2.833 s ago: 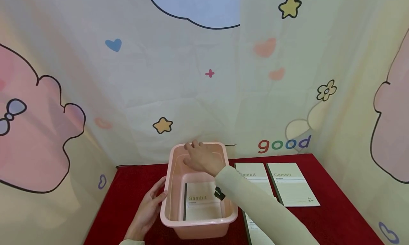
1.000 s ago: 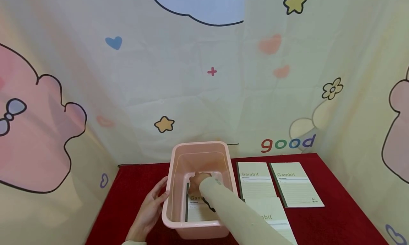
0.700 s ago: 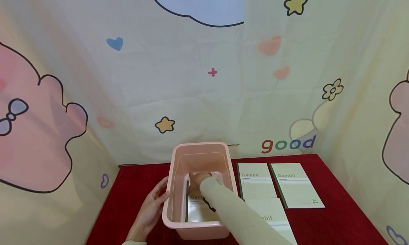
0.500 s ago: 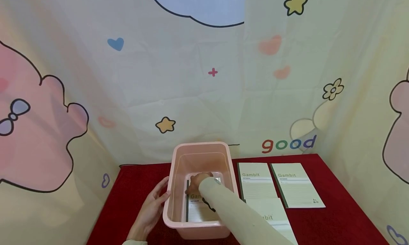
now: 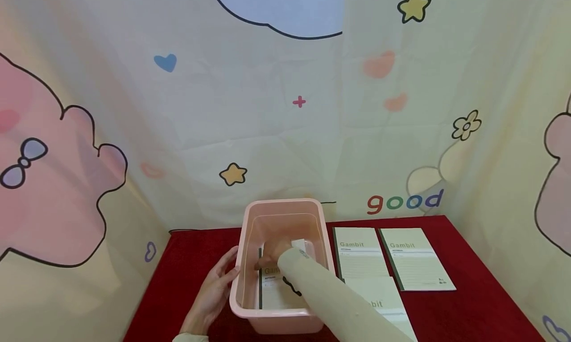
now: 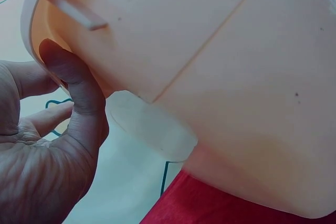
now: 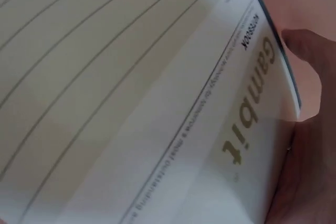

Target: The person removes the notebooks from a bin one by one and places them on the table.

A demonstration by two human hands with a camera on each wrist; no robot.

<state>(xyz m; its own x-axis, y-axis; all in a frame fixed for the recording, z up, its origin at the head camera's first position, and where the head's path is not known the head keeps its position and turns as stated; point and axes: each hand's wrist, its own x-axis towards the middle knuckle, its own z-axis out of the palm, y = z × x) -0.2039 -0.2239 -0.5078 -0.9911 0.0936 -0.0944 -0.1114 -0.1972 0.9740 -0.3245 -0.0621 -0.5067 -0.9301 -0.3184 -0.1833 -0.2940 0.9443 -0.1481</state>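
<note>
A pink plastic bin point(image 5: 285, 326) stands on the red cloth. My left hand point(image 5: 211, 292) holds its left rim, the bent thumb point(image 6: 73, 72) and the fingers on either side of the edge. My right hand point(image 5: 274, 250) reaches inside, at the top end of a cream Gambit notebook point(image 5: 276, 297) with a dark spine. In the right wrist view my thumb lies along the spine corner of this notebook point(image 7: 147, 93), and the hand grips its top edge. Fingertips beneath the cover are hidden. My right sleeve covers part of the bin's right side.
Two Gambit notebooks lie side by side on the right, a nearer one point(image 5: 361, 253) and a far-right one point(image 5: 419, 262). Another notebook point(image 5: 383, 302) overlaps the nearer one, partly behind my sleeve. A printed curtain point(image 5: 267, 119) hangs behind the red cloth point(image 5: 473, 307).
My right hand has gone from above the bin's far rim down inside it. The notebook's top end has risen slightly in the last half second. The left hand stays on the rim.
</note>
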